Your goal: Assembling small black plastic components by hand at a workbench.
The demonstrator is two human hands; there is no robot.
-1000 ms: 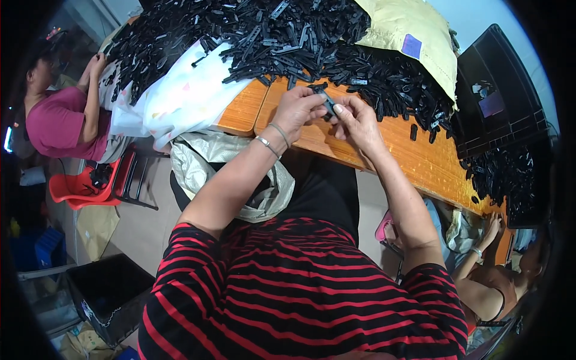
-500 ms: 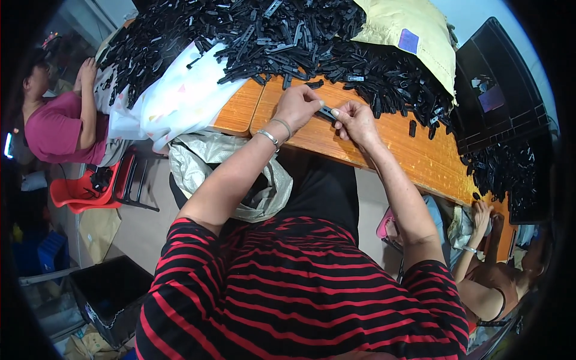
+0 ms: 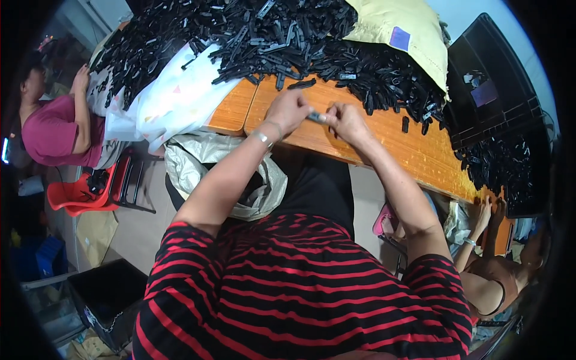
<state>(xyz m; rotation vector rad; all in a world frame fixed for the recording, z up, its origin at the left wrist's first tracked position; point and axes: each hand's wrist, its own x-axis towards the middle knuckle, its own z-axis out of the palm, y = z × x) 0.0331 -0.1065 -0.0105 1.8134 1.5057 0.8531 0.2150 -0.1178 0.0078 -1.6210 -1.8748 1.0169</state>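
Both hands are working over the orange desk (image 3: 384, 144), near its front edge. Left hand (image 3: 288, 111) and right hand (image 3: 347, 122) are pinching one small dark part (image 3: 316, 117) between them, fingers closed on it from either side, part sitting just above the desk surface. Big pile of black parts (image 3: 288, 36) is lying just behind the hands. Yellow padded envelope (image 3: 402, 33) is resting on the pile, far right. White bag (image 3: 174, 102) is draping off the left end.
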